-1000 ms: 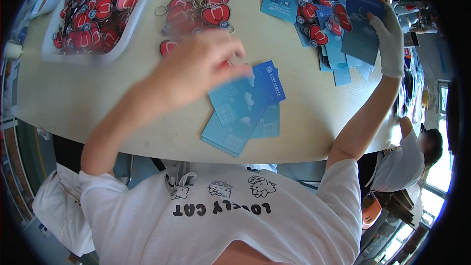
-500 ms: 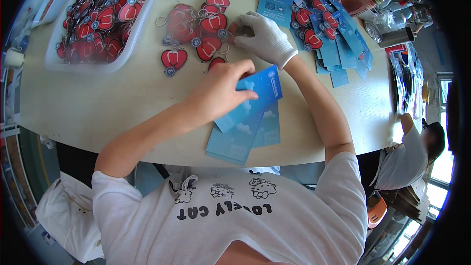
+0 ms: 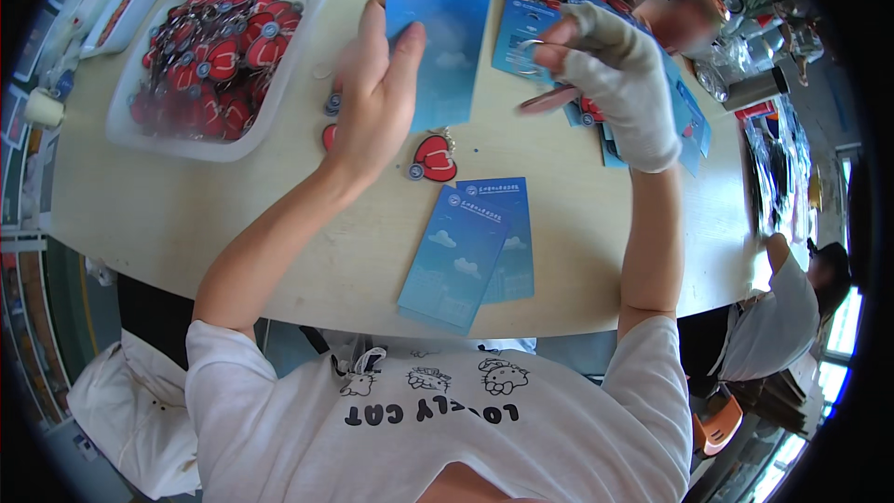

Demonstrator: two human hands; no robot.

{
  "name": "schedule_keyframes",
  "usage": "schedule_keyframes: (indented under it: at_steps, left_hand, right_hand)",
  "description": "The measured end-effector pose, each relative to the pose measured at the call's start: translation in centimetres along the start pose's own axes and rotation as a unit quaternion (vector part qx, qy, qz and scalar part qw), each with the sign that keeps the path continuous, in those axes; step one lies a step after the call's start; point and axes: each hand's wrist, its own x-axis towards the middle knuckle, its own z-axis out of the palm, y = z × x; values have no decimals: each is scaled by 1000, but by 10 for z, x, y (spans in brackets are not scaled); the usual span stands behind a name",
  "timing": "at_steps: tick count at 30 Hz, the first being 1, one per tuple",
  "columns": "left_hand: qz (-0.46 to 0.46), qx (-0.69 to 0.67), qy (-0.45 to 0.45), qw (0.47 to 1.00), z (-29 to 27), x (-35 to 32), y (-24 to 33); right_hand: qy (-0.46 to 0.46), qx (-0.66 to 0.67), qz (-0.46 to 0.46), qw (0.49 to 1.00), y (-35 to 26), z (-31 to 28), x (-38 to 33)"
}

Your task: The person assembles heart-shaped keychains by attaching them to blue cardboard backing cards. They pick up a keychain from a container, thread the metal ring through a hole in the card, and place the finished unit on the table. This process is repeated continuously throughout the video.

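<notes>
since half a second ago both hands have lifted off the pile at the table edge. i see my left hand [image 3: 377,98] raised over the table [image 3: 168,214], fingers clamped on a blue card [image 3: 442,37] held upright. my gloved right hand [image 3: 615,84] is just beside it, fingertips pinched on a metal ring with a red charm [image 3: 549,98] hanging blurred below. one red charm lies on the table under the card, near a stack of blue cards [image 3: 475,251] at the near edge. a white tray [image 3: 121,135] of red charms sits to the left.
</notes>
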Motion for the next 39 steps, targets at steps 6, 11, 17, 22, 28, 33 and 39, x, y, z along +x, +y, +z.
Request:
schedule_keyframes:
  at_steps: [6,11,17,22,28,33,39]
  left_hand:
    - [-4,-154,-11,988,33,-10,16]
    - [54,-119,4,991,35,-9,10]
    - [-9,-212,32,977,34,-12,17]
    - [-54,-242,25,969,29,-11,29]
    - [2,-236,26,972,29,-10,31]
    - [-57,-286,27,956,31,-15,33]
    - [-22,-254,37,966,34,-16,28]
  right_hand:
    - [124,-18,-76,989,12,25,1]
    - [122,-59,-105,985,8,31,-5]
    - [125,-13,-104,987,10,29,-9]
    - [118,158,-24,980,2,42,-7]
    - [102,150,10,983,-2,45,-12]
    - [87,131,19,987,-3,44,-14]
    - [38,11,11,999,-14,38,-17]
